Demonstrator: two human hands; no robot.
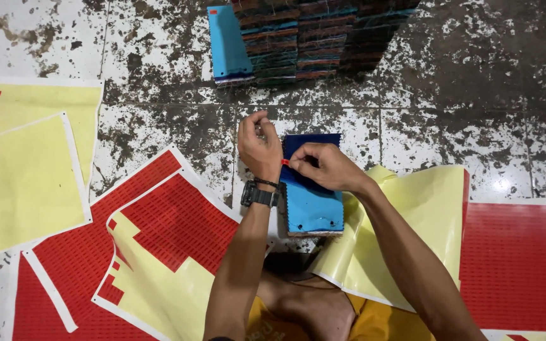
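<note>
Hands are meeting over a blue stack (pixel 311 205): right hand (pixel 327 167) is pinching a red sticker (pixel 285 162) against the left hand (pixel 258 146), which is curling nearly closed.

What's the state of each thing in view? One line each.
Left hand: raised, fingers curled, a small red sticker on its wrist.
Right hand: pinching at the small red sticker.
Blue booklet: closed, cover up.
Booklet pile: stacked on the floor.
Red sticker sheet: partly peeled, yellow backing showing.
Yellow backing sheets: almost stripped, lying flat.
</note>
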